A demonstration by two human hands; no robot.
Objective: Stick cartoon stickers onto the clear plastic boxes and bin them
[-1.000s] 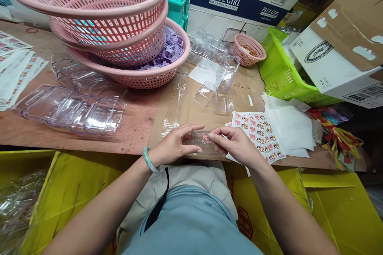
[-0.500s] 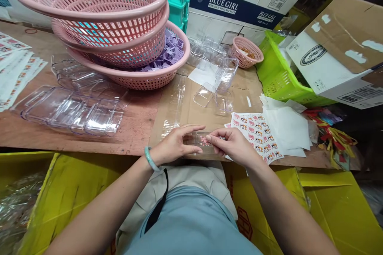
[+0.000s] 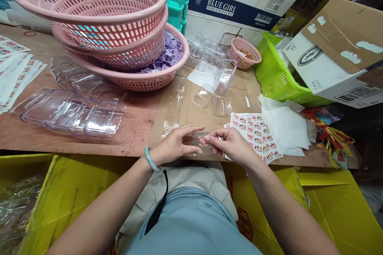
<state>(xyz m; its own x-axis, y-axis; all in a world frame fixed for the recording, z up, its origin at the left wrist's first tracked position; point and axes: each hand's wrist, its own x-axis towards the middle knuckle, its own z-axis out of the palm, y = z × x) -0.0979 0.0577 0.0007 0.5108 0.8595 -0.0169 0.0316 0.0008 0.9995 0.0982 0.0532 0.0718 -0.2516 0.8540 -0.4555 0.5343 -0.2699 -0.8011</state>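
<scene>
A small clear plastic case (image 3: 196, 136) lies flat at the front edge of the work surface. My left hand (image 3: 173, 143), wearing a jade-green bangle, brackets its left end, thumb along the near side and forefinger along the far side. Pink printing from a sticker (image 3: 202, 141) shows over the case. Thumb and forefinger of my right hand (image 3: 229, 143) pinch the sticker's right end; the other fingers curl under. Beside that hand lie printed sticker sheets (image 3: 254, 131) with pink lettering and cartoon cats.
Stacked pink baskets (image 3: 119, 77), the lowest with purple pieces (image 3: 169, 53), stand back left. Clear plastic cases (image 3: 72, 111) lie left and more cases (image 3: 224, 73) ahead. White backing papers (image 3: 287, 125), a lime-green basket (image 3: 273, 75) and a carton (image 3: 326, 55) are right.
The view has shifted slightly. Both hands keep nearly the same place, and the pink sticker lies a little lower and further left under my right fingertips.
</scene>
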